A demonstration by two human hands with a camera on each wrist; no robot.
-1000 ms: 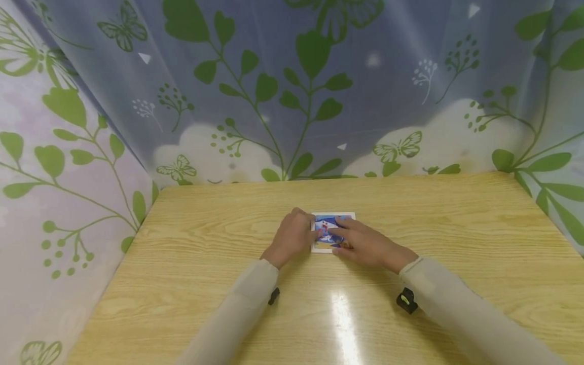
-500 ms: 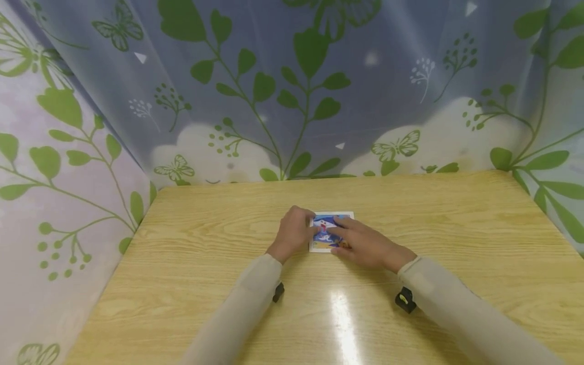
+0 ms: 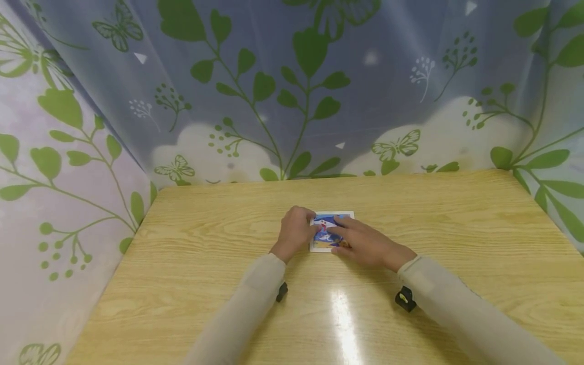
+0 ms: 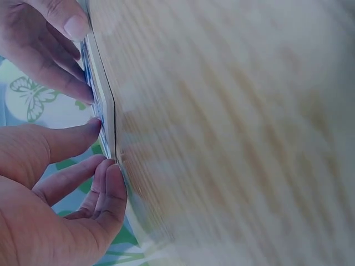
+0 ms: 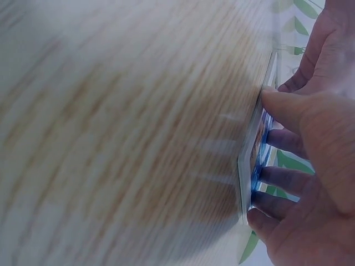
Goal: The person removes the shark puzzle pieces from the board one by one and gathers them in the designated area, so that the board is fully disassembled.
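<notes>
The squarish picture [image 3: 326,238] lies on the table [image 3: 182,263], just right of the left hand [image 3: 295,232], which pinches its left edge, while the right hand [image 3: 368,244] rests spread fingers over its right side.

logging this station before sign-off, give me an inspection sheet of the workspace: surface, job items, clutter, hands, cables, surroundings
Surface: wood-grain table, with a bright glare streak on the near part.
Job items: one picture board, white border, blue picture face up, on the table and partly covered by the hands.
Clutter: nothing seen.
Left hand: pinches the board's left edge, thumb on the picture.
Right hand: fingers spread on the picture, thumb at the near edge.
Cables: nothing seen.
Surroundings: cloth printed with leaves and butterflies, behind the table and at both sides.
</notes>
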